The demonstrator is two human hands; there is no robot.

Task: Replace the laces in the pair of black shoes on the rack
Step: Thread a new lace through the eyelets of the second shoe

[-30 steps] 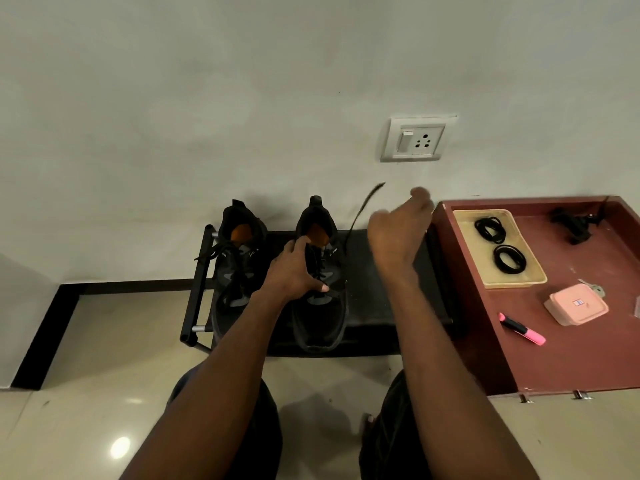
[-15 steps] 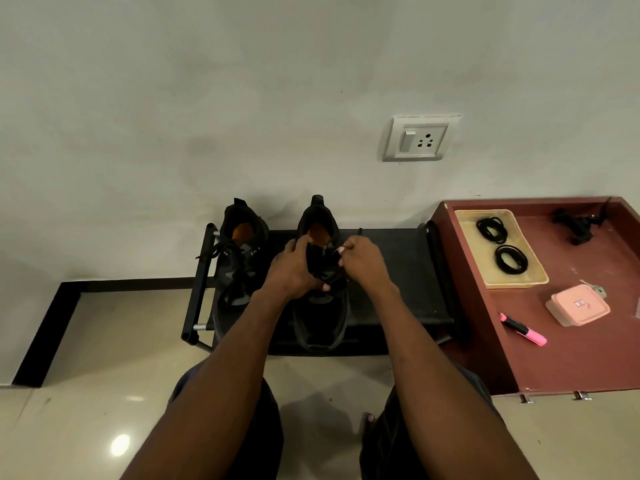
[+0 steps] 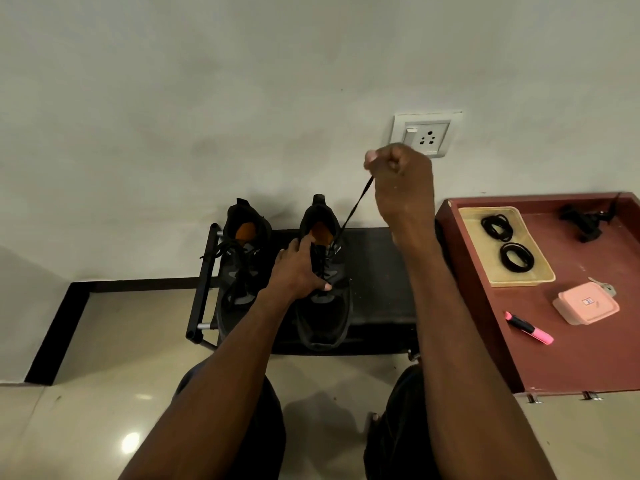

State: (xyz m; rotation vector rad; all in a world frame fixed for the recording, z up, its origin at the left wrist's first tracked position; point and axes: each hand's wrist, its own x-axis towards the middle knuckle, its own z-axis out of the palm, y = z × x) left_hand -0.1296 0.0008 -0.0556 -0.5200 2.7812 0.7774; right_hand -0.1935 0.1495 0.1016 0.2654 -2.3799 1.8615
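Pinched between the thumb and fingers of the right hand (image 3: pixel 401 181), a black lace (image 3: pixel 355 205) was held taut, raised in front of the wall socket (image 3: pixel 425 134). From that grip the lace ran down and left to the collar of the right-hand black shoe (image 3: pixel 323 282). That shoe was clasped across its laced tongue by the left hand (image 3: pixel 298 268), its fingers wrapped over the upper. Both it and the other black shoe (image 3: pixel 239 265), whose lace was threaded, stood side by side, toes toward the person, on the black rack (image 3: pixel 377 271). On the reddish tabletop (image 3: pixel 571 358) to the right, two coiled black laces (image 3: pixel 507 242) lay in a yellow tray (image 3: pixel 478 258), with a pink box (image 3: pixel 585 304) and a pink highlighter (image 3: pixel 528 327) nearby.
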